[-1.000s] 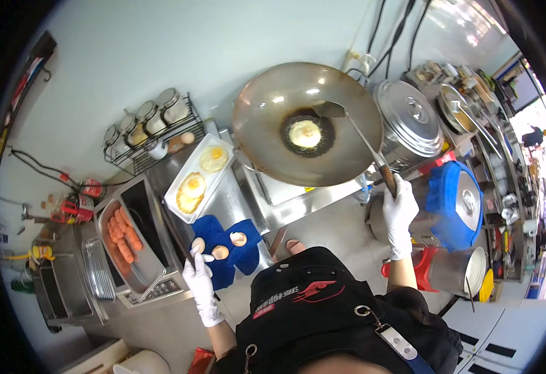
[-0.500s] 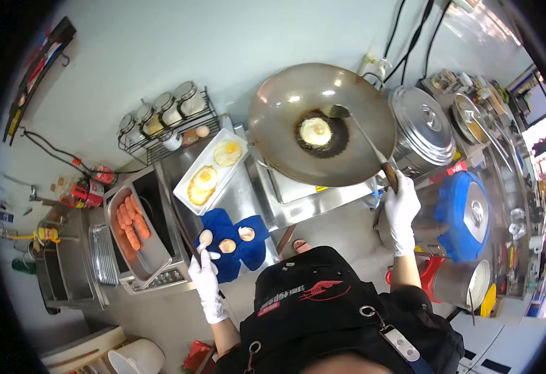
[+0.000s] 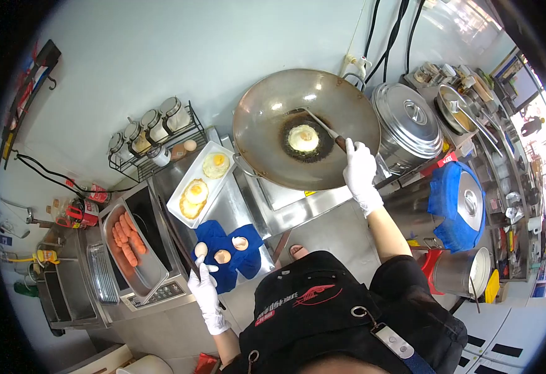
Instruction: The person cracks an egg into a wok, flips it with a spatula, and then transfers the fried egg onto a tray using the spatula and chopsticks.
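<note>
My gloved right hand (image 3: pixel 361 177) is wrapped around the wooden handle of a wok spatula (image 3: pixel 321 123). Its metal end reaches into a large wok (image 3: pixel 257 134), just beyond a frying egg (image 3: pixel 303 138) in dark oil. At the lower left, my gloved left hand (image 3: pixel 204 293) is closed around a long dark rod-like utensil (image 3: pixel 178 235); its working end cannot be made out. Beside that hand lies a blue cloth (image 3: pixel 227 282) bearing broken eggshells (image 3: pixel 222 257) and an egg (image 3: pixel 201 249). A white tray (image 3: pixel 222 186) with fried eggs (image 3: pixel 194 194) stands between cloth and wok.
Sausages (image 3: pixel 128 237) lie in a metal pan (image 3: pixel 151 274) at left. Behind the tray is a wire rack (image 3: pixel 192 128) with seasoning jars (image 3: pixel 151 124). A lidded steel pot (image 3: pixel 407 118) stands right of the wok, near another pot with a blue cover (image 3: pixel 447 209).
My right hand has moved forward over the wok's near rim, and the spatula's end has shifted left behind the egg. My left hand keeps its hold. The whole view has shifted slightly.
</note>
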Available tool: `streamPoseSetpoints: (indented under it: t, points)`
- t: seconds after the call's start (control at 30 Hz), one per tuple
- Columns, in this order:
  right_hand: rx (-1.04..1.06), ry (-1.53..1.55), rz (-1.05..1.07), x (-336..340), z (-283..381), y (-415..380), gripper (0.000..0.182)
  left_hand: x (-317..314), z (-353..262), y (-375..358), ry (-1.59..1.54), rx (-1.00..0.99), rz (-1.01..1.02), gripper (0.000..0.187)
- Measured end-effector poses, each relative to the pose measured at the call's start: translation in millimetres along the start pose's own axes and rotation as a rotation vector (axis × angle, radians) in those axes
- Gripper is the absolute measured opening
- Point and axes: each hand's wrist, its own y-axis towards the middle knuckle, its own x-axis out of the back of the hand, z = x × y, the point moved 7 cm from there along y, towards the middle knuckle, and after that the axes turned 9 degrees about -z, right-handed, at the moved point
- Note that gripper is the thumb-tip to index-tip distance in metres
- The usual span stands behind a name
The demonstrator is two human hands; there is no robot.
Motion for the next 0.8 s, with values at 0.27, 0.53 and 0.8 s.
streamPoseSetpoints:
  t: [0.27, 0.53, 0.8]
  points:
    - [0.062, -0.029, 0.031, -17, 9, -9, 0.054, 0, -6, 2, -0.091, 0.067, 0.007, 0.029]
    - [0.108, 0.205, -0.089, 50, 48, -2, 0.049, -55, -61, 7, -0.424, 0.215, 0.358, 0.044]
    - [0.490, 0.939, 0.123, 102, 190, -91, 0.083, -141, -92, -1, -0.881, 0.296, 0.745, 0.079]
